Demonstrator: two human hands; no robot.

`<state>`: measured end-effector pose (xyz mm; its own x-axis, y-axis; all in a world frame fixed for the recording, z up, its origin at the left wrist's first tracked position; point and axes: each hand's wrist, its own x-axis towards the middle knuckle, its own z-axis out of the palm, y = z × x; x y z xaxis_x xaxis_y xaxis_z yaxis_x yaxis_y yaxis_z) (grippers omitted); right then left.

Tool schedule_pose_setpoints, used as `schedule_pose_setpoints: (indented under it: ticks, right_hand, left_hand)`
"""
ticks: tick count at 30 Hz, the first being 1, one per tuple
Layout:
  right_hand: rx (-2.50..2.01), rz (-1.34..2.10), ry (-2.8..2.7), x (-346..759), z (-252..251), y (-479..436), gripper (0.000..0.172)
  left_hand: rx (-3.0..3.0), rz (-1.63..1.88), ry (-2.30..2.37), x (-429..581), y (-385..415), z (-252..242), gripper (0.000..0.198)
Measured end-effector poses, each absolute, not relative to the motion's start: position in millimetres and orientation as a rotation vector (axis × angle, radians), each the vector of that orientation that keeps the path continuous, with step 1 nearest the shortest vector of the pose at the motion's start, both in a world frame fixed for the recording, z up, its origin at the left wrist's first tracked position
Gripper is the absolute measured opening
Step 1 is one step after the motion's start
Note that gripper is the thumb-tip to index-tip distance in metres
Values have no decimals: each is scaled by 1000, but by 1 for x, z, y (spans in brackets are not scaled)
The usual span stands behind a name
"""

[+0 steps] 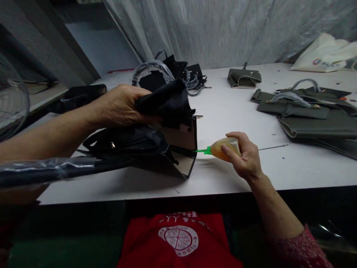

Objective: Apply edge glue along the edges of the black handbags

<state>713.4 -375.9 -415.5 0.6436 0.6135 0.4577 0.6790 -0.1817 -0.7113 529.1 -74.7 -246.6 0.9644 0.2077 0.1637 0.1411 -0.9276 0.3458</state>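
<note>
A black handbag (150,158) lies on its side on the white table, its beige inner face showing at the open end. My left hand (122,106) is closed on the bag's black lining (167,100) and holds it up, away from the shell. In my right hand (245,158) is a squeeze glue bottle (224,149) with amber content and a green nozzle. The nozzle tip points left and meets the bag's open edge; whether it touches is too fine to tell. A plastic-wrapped handle (64,169) stretches from the bag toward the left.
Several black bag pieces with wrapped handles (153,70) lie at the back. Grey-green bag parts (306,108) are piled on the right, with one smaller piece (244,77) behind. A white cloth bag (326,54) is at the far right. A wire fan guard (12,96) stands at left.
</note>
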Motion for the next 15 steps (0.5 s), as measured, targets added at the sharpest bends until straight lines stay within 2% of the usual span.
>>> schedule_pose_setpoints:
  ticks: [4,11,15]
  right_hand:
    - [-1920,-153,-1104,712,-419,-378,40]
    - [-1922,-110,-1164,706,-421,-386,34]
    - [-1897,-183,-1109,705,-423,-386,36]
  left_hand:
    - [2755,188,180,544,-75,-245,31]
    - [2763,113,92,559,-71,-244,32]
    - [2774,93,121,565,-69,-244,32]
